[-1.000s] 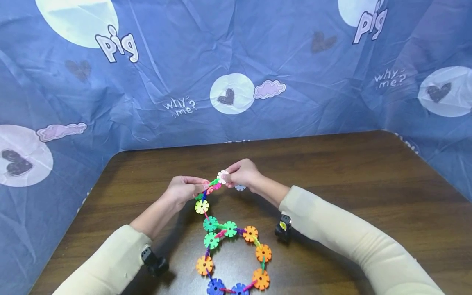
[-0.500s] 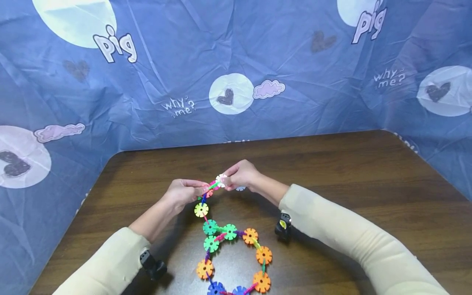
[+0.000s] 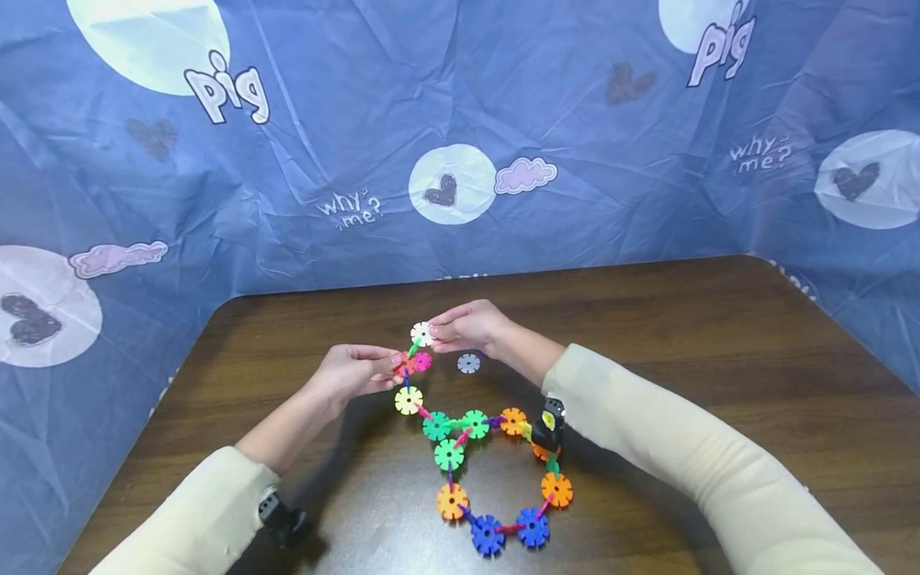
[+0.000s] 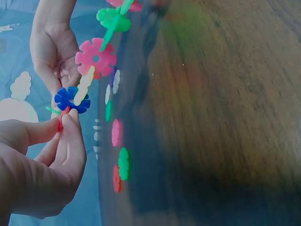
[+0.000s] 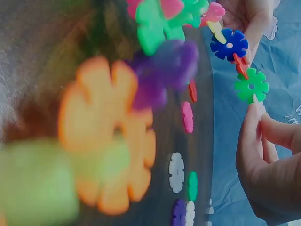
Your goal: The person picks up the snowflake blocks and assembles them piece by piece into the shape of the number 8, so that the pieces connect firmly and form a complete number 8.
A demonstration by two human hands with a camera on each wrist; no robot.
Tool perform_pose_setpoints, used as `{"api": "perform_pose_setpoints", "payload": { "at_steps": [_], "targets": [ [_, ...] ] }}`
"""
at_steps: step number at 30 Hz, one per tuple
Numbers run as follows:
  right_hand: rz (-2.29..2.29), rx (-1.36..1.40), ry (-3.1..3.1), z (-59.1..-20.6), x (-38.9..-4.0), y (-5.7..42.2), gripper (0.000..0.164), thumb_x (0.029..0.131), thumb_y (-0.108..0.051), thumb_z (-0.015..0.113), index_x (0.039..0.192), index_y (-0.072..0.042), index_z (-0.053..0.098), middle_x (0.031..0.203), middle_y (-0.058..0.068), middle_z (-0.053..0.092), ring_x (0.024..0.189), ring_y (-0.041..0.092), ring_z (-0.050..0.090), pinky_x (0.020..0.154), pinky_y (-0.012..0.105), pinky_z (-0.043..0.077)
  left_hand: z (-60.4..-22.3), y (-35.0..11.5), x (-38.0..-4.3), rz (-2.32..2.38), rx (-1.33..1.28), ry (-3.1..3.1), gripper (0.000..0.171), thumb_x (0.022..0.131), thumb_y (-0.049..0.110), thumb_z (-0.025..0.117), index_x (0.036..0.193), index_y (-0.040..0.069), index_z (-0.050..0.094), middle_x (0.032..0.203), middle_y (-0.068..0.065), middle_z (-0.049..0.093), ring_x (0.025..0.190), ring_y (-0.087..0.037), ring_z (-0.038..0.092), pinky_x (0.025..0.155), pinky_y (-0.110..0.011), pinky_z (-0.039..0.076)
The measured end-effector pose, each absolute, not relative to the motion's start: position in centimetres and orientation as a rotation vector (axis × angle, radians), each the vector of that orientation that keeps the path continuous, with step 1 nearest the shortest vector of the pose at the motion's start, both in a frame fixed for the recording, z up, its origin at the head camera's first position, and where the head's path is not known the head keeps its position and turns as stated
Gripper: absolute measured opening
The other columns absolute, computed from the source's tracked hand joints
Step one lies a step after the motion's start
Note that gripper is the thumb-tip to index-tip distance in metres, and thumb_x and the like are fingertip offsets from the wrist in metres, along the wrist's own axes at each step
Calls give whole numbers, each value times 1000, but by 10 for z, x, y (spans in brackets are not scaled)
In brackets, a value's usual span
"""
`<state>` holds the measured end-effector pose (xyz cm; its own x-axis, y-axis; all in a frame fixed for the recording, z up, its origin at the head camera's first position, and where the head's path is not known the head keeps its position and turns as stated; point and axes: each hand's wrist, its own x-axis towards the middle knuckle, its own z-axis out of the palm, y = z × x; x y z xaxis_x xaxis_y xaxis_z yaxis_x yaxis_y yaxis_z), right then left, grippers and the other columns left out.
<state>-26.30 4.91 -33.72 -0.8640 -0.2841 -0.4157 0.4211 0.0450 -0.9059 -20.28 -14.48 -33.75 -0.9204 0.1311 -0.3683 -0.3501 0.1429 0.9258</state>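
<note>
My left hand (image 3: 350,372) pinches a red notched plastic disc (image 4: 62,119) between thumb and fingers. A blue disc (image 4: 72,100) is slotted to the red one and leads into a chain of coloured discs. On the other side of the red disc a green disc (image 5: 251,86) joins a white disc (image 3: 422,335). My right hand (image 3: 470,326) pinches that white disc by its edge, just above my left fingertips. The chain runs through a yellow disc (image 3: 409,401) to a ring of green, orange and blue discs, with one orange disc (image 3: 557,489) at its right.
A pale disc (image 3: 469,363) lies below my right hand, and a pink disc (image 3: 422,362) shows beside my left fingertips. Several more loose discs, one of them purple (image 5: 179,215), lie along the table. A blue printed cloth (image 3: 460,96) hangs behind the brown table (image 3: 647,343).
The ring of discs has swung right and away from the table's near edge. My right hand has lifted slightly with the white disc, and the pale disc now shows fully.
</note>
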Motion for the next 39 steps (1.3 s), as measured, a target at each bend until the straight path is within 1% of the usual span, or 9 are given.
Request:
{"api": "perform_pose_setpoints", "payload": {
  "at_steps": [8,13,18,20,23,25,27,31,39],
  "targets": [
    [-1694,76,1879,-341,-261,51,31,88,8,61,119,11,61,73,6,66,61,13,67,75,29,61,-340,-145,-191,1641,-88,2151,34,91,6,64,117,-16,59,76,-2,73,64,-5,67,77,-28,60],
    [-1587,53,1871,-349,-255,53,31,89,7,60,119,12,60,72,6,65,62,13,65,72,27,61,-344,-144,-184,1472,9,2233,29,91,9,64,107,-15,64,81,-12,75,70,-10,70,78,-33,61],
    [-1556,40,1872,-353,-255,54,30,88,8,60,118,13,61,74,7,65,63,13,65,68,25,61,-346,-138,-190,1447,-14,2320,31,91,12,64,110,-13,64,92,-20,74,72,-9,70,76,-30,61],
    [-1550,24,1878,-351,-255,55,30,88,8,60,118,13,61,74,7,66,64,13,66,70,26,61,-347,-135,-196,1514,-48,2317,32,91,9,64,113,-14,62,90,-17,74,70,-7,68,74,-26,60],
    [-1536,9,1868,-349,-255,53,30,88,7,60,118,13,61,75,7,66,65,13,66,73,28,61,-348,-131,-206,1599,-73,2281,32,90,6,63,114,-15,61,78,-8,73,67,-3,65,71,-20,59],
    [-1527,-3,1863,-349,-255,53,30,88,8,61,118,13,61,74,8,66,65,13,67,74,29,61,-349,-128,-211,1625,-86,2252,31,90,5,63,114,-15,61,74,0,69,67,-2,64,72,-20,59],
    [-1524,-6,1857,-349,-255,52,30,88,8,61,118,13,60,74,8,66,65,14,67,75,29,61,-350,-127,-214,1632,-98,2235,31,89,4,64,114,-14,62,72,4,67,67,-2,63,74,-21,59],
    [-1536,-8,1847,-350,-254,54,30,89,7,60,119,14,60,75,8,66,66,14,67,79,30,60,-351,-126,-217,1634,-108,2192,30,88,1,64,115,-14,61,74,3,67,70,-2,63,80,-25,59],
    [-1517,-12,1859,-347,-253,62,30,91,3,60,119,10,62,81,8,69,70,14,69,83,33,59,-351,-126,-220,1628,-145,2109,32,89,0,63,118,-13,59,78,1,67,72,-4,64,80,-24,59]
  ]
}}
